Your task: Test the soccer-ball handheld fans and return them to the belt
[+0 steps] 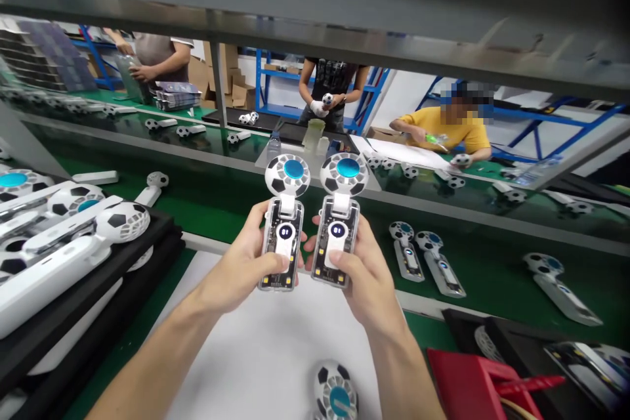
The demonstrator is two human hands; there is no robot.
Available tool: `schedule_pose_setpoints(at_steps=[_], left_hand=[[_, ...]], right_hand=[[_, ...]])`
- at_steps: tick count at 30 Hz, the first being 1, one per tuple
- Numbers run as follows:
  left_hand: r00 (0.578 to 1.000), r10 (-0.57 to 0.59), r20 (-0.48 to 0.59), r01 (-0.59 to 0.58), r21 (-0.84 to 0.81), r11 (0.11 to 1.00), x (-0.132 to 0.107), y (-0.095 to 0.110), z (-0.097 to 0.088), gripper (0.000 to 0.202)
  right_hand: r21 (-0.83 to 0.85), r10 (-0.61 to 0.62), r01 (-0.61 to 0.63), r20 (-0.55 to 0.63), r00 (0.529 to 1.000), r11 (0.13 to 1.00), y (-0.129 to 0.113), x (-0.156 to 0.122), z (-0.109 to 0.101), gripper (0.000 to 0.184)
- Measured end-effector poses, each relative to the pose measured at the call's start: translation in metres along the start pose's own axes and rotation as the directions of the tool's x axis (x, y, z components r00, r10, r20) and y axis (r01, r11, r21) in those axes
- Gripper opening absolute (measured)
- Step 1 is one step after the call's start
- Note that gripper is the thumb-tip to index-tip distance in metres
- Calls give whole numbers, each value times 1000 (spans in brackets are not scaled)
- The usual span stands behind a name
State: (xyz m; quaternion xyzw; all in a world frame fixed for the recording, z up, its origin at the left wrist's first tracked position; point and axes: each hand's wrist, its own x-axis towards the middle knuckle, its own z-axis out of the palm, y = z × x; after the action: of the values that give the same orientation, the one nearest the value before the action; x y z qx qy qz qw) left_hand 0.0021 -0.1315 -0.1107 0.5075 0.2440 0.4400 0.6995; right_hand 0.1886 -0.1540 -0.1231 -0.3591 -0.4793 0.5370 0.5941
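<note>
In my left hand (251,259) is a handheld fan (284,275) with a clear body, a lit round display and a football-patterned head with a blue centre. My right hand (361,269) grips a matching handheld fan (335,269), held upright beside the first with a small gap between them. Each thumb presses on the white panel below the display, and both displays are lit. Below my hands lies a white sheet (256,354). Another football-patterned fan head (337,390) rests on it, partly cut off by the lower frame edge.
Black trays (162,243) stacked with white fans stand at left. Several clear fans (440,262) lie on the green belt at right. A red holder (472,380) sits at lower right. A metal beam (315,46) crosses overhead. Across the line, co-workers (443,128) handle parts.
</note>
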Motion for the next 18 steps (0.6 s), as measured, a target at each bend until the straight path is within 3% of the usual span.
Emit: schedule_pose_setpoints(at_steps=[5,14,18], left_hand=[[998,-16,67,19,-42,999,1,0,-1,67],[996,-5,95,15,-108,994,1,-2,6,56],[996,10,89,3,-153,988,2,-3,9,59]], right_hand=[[33,32,-35,91,995,999,-6,-2,4,74],[-12,-29,29,-22,999,1000,-3,-2,-2,62],[-2,-29,29,-12,999,1000,-3,-2,-3,61]])
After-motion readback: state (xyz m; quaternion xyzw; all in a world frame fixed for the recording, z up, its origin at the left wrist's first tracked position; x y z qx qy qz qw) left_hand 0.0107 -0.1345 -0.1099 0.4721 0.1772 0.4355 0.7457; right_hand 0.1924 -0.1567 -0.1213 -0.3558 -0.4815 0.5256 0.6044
